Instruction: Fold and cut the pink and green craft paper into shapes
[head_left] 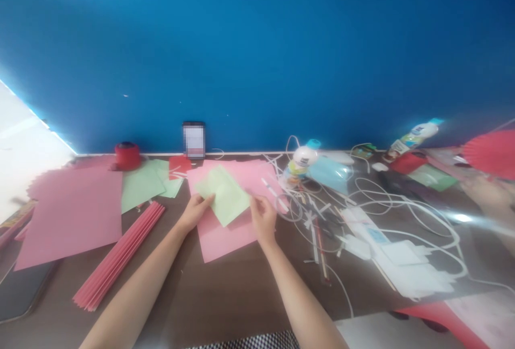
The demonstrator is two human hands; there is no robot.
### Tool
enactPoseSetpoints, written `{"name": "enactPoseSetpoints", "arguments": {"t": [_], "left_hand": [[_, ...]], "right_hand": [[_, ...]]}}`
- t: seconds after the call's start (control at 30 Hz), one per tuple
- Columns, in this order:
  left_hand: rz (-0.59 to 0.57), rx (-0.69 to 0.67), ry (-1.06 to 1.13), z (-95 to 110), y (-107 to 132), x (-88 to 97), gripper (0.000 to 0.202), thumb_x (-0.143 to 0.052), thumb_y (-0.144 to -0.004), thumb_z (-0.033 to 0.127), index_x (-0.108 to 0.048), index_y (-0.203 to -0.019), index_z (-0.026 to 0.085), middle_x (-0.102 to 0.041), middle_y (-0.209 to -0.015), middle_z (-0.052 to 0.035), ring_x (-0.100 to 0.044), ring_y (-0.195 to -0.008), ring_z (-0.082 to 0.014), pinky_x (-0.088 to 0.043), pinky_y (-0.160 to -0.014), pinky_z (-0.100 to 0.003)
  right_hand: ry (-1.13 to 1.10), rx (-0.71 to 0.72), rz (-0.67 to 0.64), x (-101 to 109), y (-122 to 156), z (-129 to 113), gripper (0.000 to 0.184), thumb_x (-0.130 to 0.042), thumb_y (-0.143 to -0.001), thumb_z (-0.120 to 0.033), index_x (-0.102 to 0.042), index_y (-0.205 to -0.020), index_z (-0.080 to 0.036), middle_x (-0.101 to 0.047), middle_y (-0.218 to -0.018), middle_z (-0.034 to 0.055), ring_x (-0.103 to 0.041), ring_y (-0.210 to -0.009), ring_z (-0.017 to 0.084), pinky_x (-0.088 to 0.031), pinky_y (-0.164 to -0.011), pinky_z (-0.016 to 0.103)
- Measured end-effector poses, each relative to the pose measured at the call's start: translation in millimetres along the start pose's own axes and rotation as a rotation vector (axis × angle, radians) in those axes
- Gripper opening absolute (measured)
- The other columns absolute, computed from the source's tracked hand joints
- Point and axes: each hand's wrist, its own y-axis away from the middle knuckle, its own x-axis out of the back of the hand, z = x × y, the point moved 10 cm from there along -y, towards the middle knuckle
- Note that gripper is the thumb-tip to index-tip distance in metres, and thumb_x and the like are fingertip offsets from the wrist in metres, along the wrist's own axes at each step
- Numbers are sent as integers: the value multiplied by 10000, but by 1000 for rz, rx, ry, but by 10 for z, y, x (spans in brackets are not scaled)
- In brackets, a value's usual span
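Across the dark brown wood-look table [225,306] lie overlapping flat pink paper sheets [213,244]; over them, between the hands, is a pale green square of paper [227,198], turned cornerwise; the left hand [196,212] is clamped on its left side, thumb on top; the right hand [263,217] pinches its right corner; light, even finger pressure should avoid dents, and level hands should keep it from buckling.

A brown table [225,300] carries pleated paper [119,256] and cables [458,240].
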Motion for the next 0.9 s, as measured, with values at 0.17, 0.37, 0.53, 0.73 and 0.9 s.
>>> {"name": "enactPoseSetpoints", "arguments": {"t": [0.17,0.37,0.53,0.73,0.9], "left_hand": [[-11,-17,-42,12,3,-12,433,-593,-719,471,-651,-986,135,-684,-928,-85,-601,-890,-258,-428,-843,-369],[-32,-16,-44,1,7,-43,415,-598,-712,472,-660,-950,137,-687,-907,-75,-610,-855,-248,-444,-811,-345],[-97,-3,-75,-40,17,-110,391,-603,-712,453,-664,-936,139,-686,-903,-74,-613,-844,-246,-452,-795,-338],[-51,-14,11,-2,18,-91,463,-631,-692,431,-582,-1061,157,-671,-957,-88,-617,-850,-231,-471,-776,-328],[25,-28,78,10,40,-41,749,-590,-741,399,-186,-1354,248,-646,-1027,-90,-637,-780,-181,-494,-726,-329]], "right_hand": [[-45,-45,25,7,-39,84,165,-527,-785,-329,-548,-828,-171,-631,-778,55,-602,-766,184,-494,-716,323],[70,192,-106,-153,18,-104,156,-439,-820,-212,-532,-942,-187,-595,-948,86,-568,-924,191,-458,-838,368],[123,278,-253,-328,118,-212,216,-448,-829,-223,-549,-1019,-207,-601,-994,86,-561,-954,198,-453,-858,376],[-123,-27,-112,-163,-19,84,202,-527,-779,-288,-533,-951,-182,-623,-917,79,-603,-845,187,-504,-758,338],[-223,-97,-190,-257,-9,145,192,-534,-754,-265,-536,-931,-189,-632,-896,60,-608,-849,183,-502,-751,321]]}}
